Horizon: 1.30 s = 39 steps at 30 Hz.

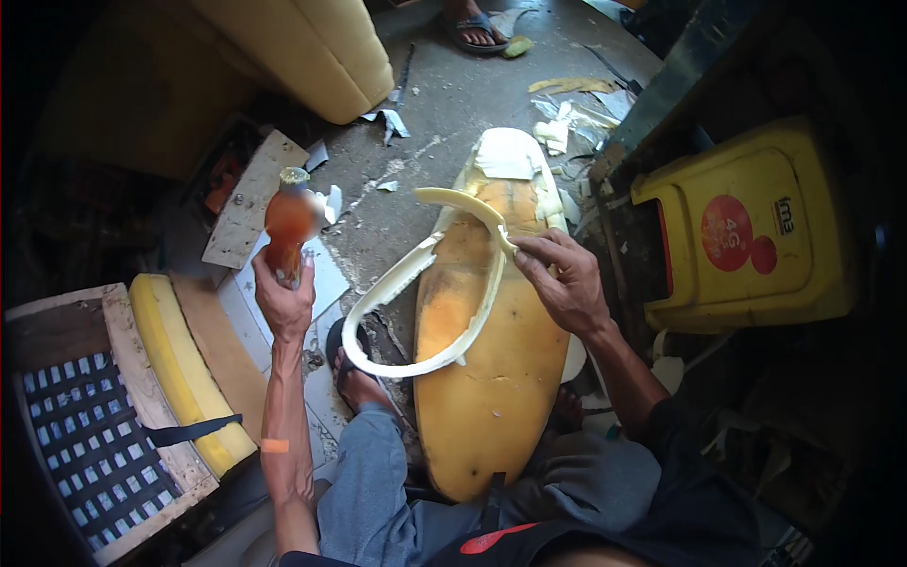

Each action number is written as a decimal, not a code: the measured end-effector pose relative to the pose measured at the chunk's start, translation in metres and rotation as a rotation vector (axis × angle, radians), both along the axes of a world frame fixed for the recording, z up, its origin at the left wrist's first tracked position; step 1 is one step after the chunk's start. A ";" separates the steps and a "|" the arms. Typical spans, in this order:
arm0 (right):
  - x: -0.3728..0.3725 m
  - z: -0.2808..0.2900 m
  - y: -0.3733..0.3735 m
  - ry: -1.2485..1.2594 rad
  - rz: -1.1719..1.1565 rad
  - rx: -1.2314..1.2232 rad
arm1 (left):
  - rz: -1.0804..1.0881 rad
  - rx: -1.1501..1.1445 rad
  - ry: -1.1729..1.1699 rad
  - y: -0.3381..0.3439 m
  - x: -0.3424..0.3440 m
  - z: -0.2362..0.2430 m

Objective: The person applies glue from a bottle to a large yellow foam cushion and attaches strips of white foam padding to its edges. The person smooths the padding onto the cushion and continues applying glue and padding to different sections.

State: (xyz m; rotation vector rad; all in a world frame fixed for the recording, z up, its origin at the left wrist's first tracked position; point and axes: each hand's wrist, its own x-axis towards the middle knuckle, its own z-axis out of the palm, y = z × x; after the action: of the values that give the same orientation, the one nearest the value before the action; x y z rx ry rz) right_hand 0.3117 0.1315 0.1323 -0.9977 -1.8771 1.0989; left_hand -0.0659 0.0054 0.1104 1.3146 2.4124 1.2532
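Observation:
My left hand [286,304] is wrapped round the lower part of a bottle [286,227] that looks orange-brown, held upright at the left. Between thumb and fingers my right hand [570,279] pinches a long, curling strip of cream foam [425,364] with ragged edges. The strip loops down to the left and crosses over a long yellow foam seat pad [496,387]. That pad lies lengthwise between my legs, its rounded end towards me. Pale foam pieces [507,154] cover its far end and run along its far edges.
On the left stand a wooden frame with woven black straps [94,425] and a yellow foam block [179,369]. A yellow plastic stool [803,227] lies at the right. Foam scraps [567,123] litter the floor, and another person's sandalled foot [475,33] shows at the top.

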 end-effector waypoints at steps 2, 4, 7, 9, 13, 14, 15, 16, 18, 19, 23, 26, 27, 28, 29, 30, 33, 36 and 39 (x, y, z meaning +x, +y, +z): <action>-0.010 0.018 0.008 0.053 0.039 0.035 | -0.114 0.100 0.130 -0.010 0.003 0.023; -0.021 0.040 0.014 0.102 0.083 0.064 | -0.163 0.043 0.191 -0.017 0.031 0.049; -0.040 0.054 0.017 0.110 0.133 0.104 | -0.210 -0.021 0.251 -0.031 0.064 0.055; -0.050 0.059 0.017 0.071 0.131 0.094 | -0.194 -0.058 0.244 -0.040 0.077 0.047; -0.056 0.061 0.019 -0.014 0.143 0.077 | -0.284 -0.039 0.211 -0.045 0.081 0.035; -0.056 0.058 0.018 -0.013 0.152 0.094 | -0.302 -0.029 0.203 -0.045 0.082 0.034; -0.056 0.055 0.018 -0.013 0.162 0.112 | -0.314 -0.041 0.217 -0.045 0.082 0.033; -0.057 0.052 0.018 -0.022 0.159 0.105 | -0.325 -0.053 0.230 -0.045 0.082 0.031; -0.061 0.049 0.017 -0.039 0.159 0.095 | -0.340 -0.057 0.261 -0.045 0.082 0.035; -0.062 0.047 0.018 -0.040 0.165 0.117 | -0.350 -0.060 0.277 -0.045 0.082 0.034; -0.069 0.037 0.019 -0.062 0.197 0.237 | -0.343 -0.098 0.273 -0.043 0.085 0.030; -0.065 0.039 0.013 -0.152 0.345 0.042 | -0.275 -0.175 0.127 -0.039 0.088 0.022; -0.064 0.043 0.009 -0.195 0.413 -0.074 | -0.246 -0.204 0.062 -0.038 0.089 0.019; -0.064 0.038 0.003 -0.134 0.583 -0.403 | -0.176 -0.253 -0.034 -0.035 0.090 0.017; -0.063 0.035 -0.006 -0.169 0.664 -0.409 | -0.160 -0.273 -0.045 -0.031 0.086 0.011; -0.058 0.033 -0.012 -0.040 0.682 -0.488 | -0.151 -0.295 -0.059 -0.025 0.078 -0.002; -0.037 0.011 -0.009 0.384 0.532 -0.808 | -0.128 -0.426 0.039 0.004 0.036 -0.036; -0.011 0.010 0.009 0.812 0.209 -0.979 | -0.171 -0.413 0.131 0.033 -0.037 -0.096; 0.020 -0.011 0.026 0.965 0.122 -0.965 | -0.100 -0.383 -0.091 0.064 -0.053 -0.123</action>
State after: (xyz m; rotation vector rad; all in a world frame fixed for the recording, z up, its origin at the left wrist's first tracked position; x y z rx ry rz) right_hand 0.3315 0.1571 0.1218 -0.5833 -0.5880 2.1386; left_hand -0.1191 0.0698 -0.0125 1.2163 2.3370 0.7565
